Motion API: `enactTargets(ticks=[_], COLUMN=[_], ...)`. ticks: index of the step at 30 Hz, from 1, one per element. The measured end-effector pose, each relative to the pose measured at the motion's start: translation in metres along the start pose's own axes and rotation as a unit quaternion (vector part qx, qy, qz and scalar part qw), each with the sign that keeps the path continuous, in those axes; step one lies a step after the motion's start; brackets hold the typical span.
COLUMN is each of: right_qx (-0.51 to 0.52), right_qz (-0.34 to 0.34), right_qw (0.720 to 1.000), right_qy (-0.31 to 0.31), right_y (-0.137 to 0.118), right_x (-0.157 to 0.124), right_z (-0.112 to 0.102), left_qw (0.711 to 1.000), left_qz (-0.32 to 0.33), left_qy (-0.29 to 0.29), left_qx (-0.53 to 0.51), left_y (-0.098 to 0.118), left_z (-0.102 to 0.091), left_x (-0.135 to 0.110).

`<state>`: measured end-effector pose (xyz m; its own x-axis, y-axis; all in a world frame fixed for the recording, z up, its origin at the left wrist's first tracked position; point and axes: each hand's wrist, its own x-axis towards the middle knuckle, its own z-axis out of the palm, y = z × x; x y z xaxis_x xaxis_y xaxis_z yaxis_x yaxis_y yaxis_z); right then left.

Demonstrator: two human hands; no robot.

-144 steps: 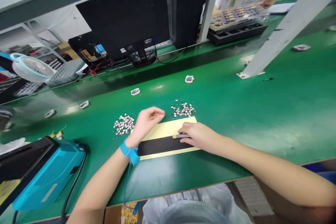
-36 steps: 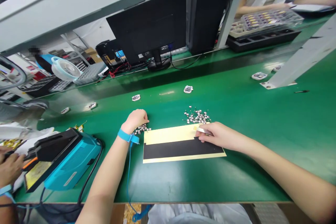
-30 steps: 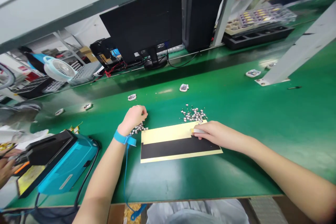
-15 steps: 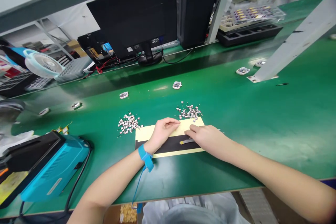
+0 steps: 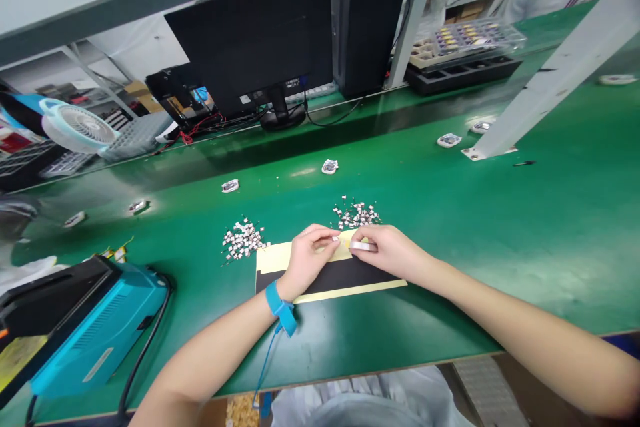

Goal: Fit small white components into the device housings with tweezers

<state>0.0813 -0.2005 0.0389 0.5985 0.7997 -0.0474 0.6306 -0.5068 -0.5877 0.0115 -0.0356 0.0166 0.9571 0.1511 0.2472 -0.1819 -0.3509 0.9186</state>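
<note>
My left hand (image 5: 311, 255), a blue strap (image 5: 281, 307) round its wrist, pinches a small white part (image 5: 335, 238) between thumb and fingertips. Just to the right, my right hand (image 5: 387, 248) is closed round a slim grey tool (image 5: 363, 246) with a yellow end that points left, close to the white part. Its other end is hidden by the hand. Both hands are over a pale yellow sheet (image 5: 275, 257) with a wide black strip (image 5: 345, 275). Beyond the sheet lie two heaps of small white parts with dark leads, a left heap (image 5: 243, 239) and a right heap (image 5: 357, 215).
A teal machine (image 5: 105, 327) with a black cable stands at the left. Several small white-rimmed pieces (image 5: 330, 166) are spread across the green bench (image 5: 400, 180). At the back are a monitor (image 5: 255, 40), a fan (image 5: 80, 123) and trays (image 5: 465, 73). A slanted post (image 5: 540, 80) rises at right.
My right hand has moved up and left, bringing the grey tool off the black strip to the left fingertips. A white part now shows in my left pinch. The view has shifted slightly.
</note>
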Motion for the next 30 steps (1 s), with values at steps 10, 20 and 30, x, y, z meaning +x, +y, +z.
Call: enactTargets(ticks=[10, 20, 30], right_qx=[0.254, 0.281, 0.314], right_qz=[-0.004, 0.000, 0.034], right_qw=[0.967, 0.960, 0.949], right_qy=[-0.003, -0.012, 0.012], right_y=[-0.001, 0.002, -0.007], right_x=[0.008, 0.009, 0.010], right_z=[0.010, 0.013, 0.016], left_qw=[0.991, 0.980, 0.972], left_qz=[0.103, 0.149, 0.179], left_qy=[0.017, 0.018, 0.028], left_qx=[0.088, 0.132, 0.148], left_y=[0.007, 0.009, 0.008], left_z=[0.000, 0.000, 0.001], left_x=[-0.007, -0.007, -0.010])
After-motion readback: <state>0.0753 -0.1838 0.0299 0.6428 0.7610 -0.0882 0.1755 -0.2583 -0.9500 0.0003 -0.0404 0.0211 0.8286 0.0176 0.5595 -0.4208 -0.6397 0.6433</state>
